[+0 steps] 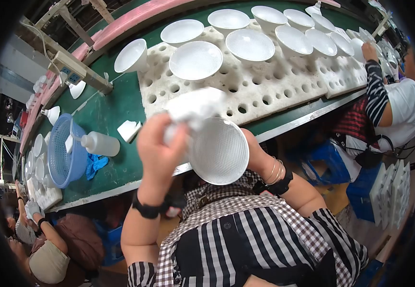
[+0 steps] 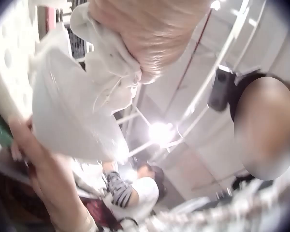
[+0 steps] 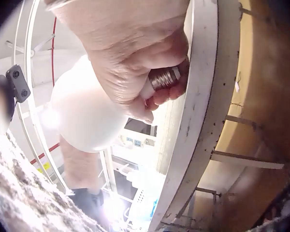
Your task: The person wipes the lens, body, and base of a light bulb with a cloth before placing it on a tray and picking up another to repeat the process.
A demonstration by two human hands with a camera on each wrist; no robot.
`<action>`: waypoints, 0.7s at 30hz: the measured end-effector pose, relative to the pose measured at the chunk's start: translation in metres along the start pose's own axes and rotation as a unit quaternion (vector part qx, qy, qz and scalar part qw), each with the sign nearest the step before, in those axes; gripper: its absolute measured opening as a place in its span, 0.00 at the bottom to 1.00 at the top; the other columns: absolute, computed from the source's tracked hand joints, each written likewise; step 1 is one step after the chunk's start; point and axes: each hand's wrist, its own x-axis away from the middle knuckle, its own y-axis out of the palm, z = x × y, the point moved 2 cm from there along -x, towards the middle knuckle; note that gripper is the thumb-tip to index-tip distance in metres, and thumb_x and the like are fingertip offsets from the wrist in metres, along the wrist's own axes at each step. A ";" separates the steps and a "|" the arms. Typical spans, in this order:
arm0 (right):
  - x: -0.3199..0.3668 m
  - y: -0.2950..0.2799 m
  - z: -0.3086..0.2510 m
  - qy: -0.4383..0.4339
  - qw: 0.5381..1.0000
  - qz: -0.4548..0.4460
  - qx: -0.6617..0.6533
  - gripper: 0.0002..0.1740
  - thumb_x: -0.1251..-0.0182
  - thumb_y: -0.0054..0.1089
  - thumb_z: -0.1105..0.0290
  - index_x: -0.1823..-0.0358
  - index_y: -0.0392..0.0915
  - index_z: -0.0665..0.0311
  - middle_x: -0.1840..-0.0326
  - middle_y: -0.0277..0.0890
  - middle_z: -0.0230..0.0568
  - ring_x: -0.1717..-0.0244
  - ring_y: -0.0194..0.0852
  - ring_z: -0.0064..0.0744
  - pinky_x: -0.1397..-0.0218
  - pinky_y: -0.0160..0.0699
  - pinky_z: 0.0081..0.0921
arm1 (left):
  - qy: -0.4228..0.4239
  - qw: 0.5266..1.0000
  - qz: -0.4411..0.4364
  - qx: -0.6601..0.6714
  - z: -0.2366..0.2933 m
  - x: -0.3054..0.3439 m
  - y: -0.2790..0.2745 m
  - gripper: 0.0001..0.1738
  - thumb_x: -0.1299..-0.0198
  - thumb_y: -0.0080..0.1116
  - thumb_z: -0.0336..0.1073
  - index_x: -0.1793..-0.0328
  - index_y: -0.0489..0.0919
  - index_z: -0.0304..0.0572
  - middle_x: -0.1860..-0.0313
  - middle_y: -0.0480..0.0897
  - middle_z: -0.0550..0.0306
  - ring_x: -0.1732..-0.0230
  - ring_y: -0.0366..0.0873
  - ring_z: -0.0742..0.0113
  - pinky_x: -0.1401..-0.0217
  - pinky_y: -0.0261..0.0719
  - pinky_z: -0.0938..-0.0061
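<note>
Right hand (image 3: 135, 63) grips the white lamp (image 1: 219, 152) by its threaded base (image 3: 163, 79), near the green table (image 1: 123, 168); left hand (image 1: 159, 145) clutches a white cloth (image 1: 199, 104) beside it. Good wiping, I judge, needs light, even pressure and a steady base.

Here's cloth (image 1: 198, 104) in L hand (image 1: 160, 143), lamp cup (image 1: 219, 152) in R hand (image 1: 257, 152), board (image 1: 278, 87) behind on tbl (image 1: 123, 103), more cups (image 1: 196, 60) atop, there's basket (image 1: 73, 165) over L, btl (image 1: 103, 144) just R of it

White cloth (image 1: 199, 103) — blurred in head view
</note>
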 end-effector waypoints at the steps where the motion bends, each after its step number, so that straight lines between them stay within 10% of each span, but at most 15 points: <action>1: -0.002 0.002 0.000 -0.016 1.000 0.005 0.023 0.16 0.41 0.69 0.69 0.52 0.81 0.65 0.57 0.85 0.46 0.56 0.85 0.47 0.52 0.82 0.33 | 0.135 0.986 -0.057 -0.074 0.024 0.007 0.010 0.09 0.54 0.69 0.31 0.66 0.81 0.39 0.73 0.76 0.52 0.72 0.76 0.53 0.67 0.74 0.63; 4: -0.009 0.011 0.020 -0.127 0.984 0.008 0.123 0.17 0.43 0.69 0.67 0.52 0.81 0.62 0.50 0.82 0.44 0.46 0.80 0.47 0.45 0.78 0.42 | 0.298 0.939 -0.136 -0.103 0.042 0.024 0.044 0.11 0.59 0.71 0.33 0.70 0.79 0.43 0.77 0.73 0.55 0.76 0.73 0.58 0.72 0.71 0.65; 8: 0.000 0.011 0.012 0.092 0.994 -0.002 -0.067 0.17 0.41 0.68 0.65 0.51 0.80 0.60 0.49 0.81 0.44 0.45 0.80 0.45 0.46 0.79 0.42 | 0.174 0.965 -0.056 -0.189 0.001 -0.018 0.045 0.10 0.51 0.67 0.37 0.74 0.76 0.43 0.81 0.72 0.55 0.78 0.74 0.55 0.75 0.71 0.64; 10: -0.006 0.010 0.005 0.067 0.998 -0.005 0.010 0.17 0.39 0.66 0.66 0.49 0.79 0.61 0.48 0.82 0.43 0.46 0.81 0.43 0.47 0.79 0.38 | 0.137 0.973 -0.066 -0.174 0.012 -0.020 0.045 0.10 0.50 0.66 0.36 0.75 0.76 0.43 0.81 0.74 0.53 0.78 0.75 0.54 0.75 0.73 0.63; 12: -0.006 0.012 0.017 -0.122 0.978 0.063 0.155 0.17 0.37 0.64 0.66 0.48 0.79 0.62 0.51 0.84 0.40 0.51 0.84 0.37 0.50 0.81 0.31 | 0.288 0.936 -0.102 -0.174 0.045 0.008 0.053 0.08 0.50 0.65 0.35 0.74 0.77 0.43 0.78 0.77 0.52 0.77 0.76 0.53 0.73 0.75 0.62; 13: 0.006 0.019 0.077 -0.096 0.991 0.040 -0.088 0.17 0.37 0.66 0.68 0.47 0.80 0.63 0.54 0.85 0.39 0.54 0.85 0.35 0.50 0.82 0.30 | 0.284 0.938 -0.162 -0.117 0.055 0.014 0.055 0.06 0.51 0.64 0.35 0.73 0.79 0.44 0.77 0.78 0.51 0.76 0.78 0.52 0.72 0.76 0.60; 18: 0.007 0.011 0.025 0.181 0.940 0.003 -0.290 0.28 0.38 0.70 0.72 0.36 0.74 0.66 0.44 0.82 0.43 0.44 0.82 0.30 0.40 0.81 0.28 | 0.124 0.970 -0.109 -0.180 -0.010 -0.040 0.041 0.09 0.42 0.65 0.36 0.57 0.85 0.42 0.73 0.81 0.50 0.74 0.78 0.53 0.69 0.75 0.64; 21: 0.011 0.011 0.050 0.236 0.858 0.020 -0.457 0.31 0.36 0.69 0.72 0.32 0.70 0.65 0.38 0.79 0.43 0.40 0.79 0.30 0.37 0.80 0.30 | 0.061 0.950 -0.158 -0.263 -0.055 -0.050 0.011 0.16 0.38 0.64 0.38 0.45 0.84 0.44 0.54 0.83 0.50 0.54 0.80 0.54 0.49 0.77 0.66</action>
